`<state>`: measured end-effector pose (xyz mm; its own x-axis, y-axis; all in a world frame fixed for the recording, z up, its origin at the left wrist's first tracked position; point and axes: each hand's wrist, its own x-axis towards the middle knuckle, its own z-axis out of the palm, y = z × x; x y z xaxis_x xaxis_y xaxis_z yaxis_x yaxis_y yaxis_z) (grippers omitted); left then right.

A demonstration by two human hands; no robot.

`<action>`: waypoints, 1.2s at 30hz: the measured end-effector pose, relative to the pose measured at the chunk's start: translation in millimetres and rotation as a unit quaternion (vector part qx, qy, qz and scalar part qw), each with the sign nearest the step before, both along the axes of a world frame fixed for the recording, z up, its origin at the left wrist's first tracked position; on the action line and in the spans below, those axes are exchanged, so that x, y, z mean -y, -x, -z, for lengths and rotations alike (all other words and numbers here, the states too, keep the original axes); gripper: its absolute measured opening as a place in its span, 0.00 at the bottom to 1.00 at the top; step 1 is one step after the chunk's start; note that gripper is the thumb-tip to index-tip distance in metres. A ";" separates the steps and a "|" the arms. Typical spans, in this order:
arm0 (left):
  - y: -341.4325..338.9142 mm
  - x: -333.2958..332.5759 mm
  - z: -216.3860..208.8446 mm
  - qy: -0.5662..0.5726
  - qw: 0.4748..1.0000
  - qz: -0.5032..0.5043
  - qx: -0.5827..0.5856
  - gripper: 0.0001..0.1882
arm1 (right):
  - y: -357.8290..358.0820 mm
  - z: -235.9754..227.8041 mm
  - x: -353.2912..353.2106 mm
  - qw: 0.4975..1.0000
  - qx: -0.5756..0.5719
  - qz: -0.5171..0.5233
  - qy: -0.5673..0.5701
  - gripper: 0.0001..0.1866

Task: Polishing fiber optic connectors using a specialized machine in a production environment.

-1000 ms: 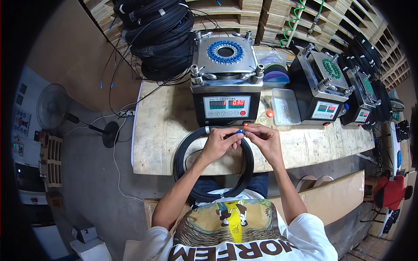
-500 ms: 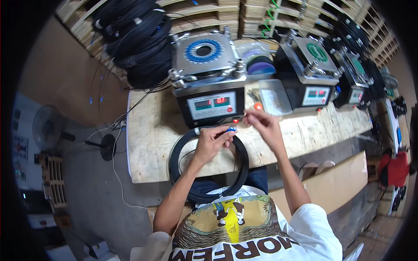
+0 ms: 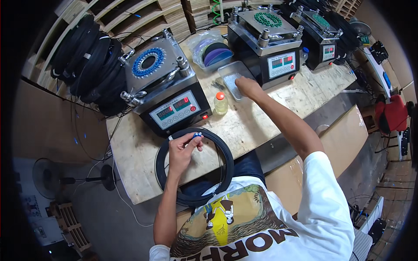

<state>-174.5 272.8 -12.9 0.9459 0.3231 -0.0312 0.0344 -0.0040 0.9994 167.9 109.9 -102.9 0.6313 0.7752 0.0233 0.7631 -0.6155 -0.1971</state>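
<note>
My left hand (image 3: 179,153) pinches a small blue connector (image 3: 197,135) between thumb and fingertips, above a coil of black cable (image 3: 161,167). The coil lies partly on the bench edge and partly over my lap. Out to the right, my right hand (image 3: 249,88) reaches into a shallow clear tray (image 3: 238,96) of small whitish pieces. Its fingers are bent together among them, and whatever they grip is too small to make out.
A bottle with an orange cap (image 3: 220,104) stands between the tray and the nearest polishing machine (image 3: 174,108), which bears a ring of blue connectors. Two similar machines (image 3: 283,65) with green rings stand farther right. Black cable coils (image 3: 89,65) are stacked at left; coloured discs (image 3: 217,55) lie behind the tray.
My right hand has moved away from beside the left hand, rightward into the tray. My left hand still holds the blue connector. The view has turned to the right.
</note>
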 end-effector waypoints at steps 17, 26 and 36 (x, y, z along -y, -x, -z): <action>-3.1 -3.4 0.3 0.002 1.000 0.000 0.003 0.11 | -21.6 -13.1 20.3 0.974 -0.050 -0.034 -0.217 0.13; 5.7 -6.8 3.0 -0.017 0.999 -0.020 0.029 0.12 | 91.9 -108.7 14.4 0.803 -0.356 0.038 -0.476 0.09; 6.9 -2.4 5.8 -0.068 0.996 -0.027 0.050 0.13 | 216.0 -103.8 -23.0 0.669 -0.579 -0.006 -0.466 0.09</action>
<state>-181.5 275.2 -18.7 0.9232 0.3680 0.1108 -0.0622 -0.1413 0.9880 -48.1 132.9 0.8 0.6385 0.7696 0.0001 -0.2293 0.1904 -0.9546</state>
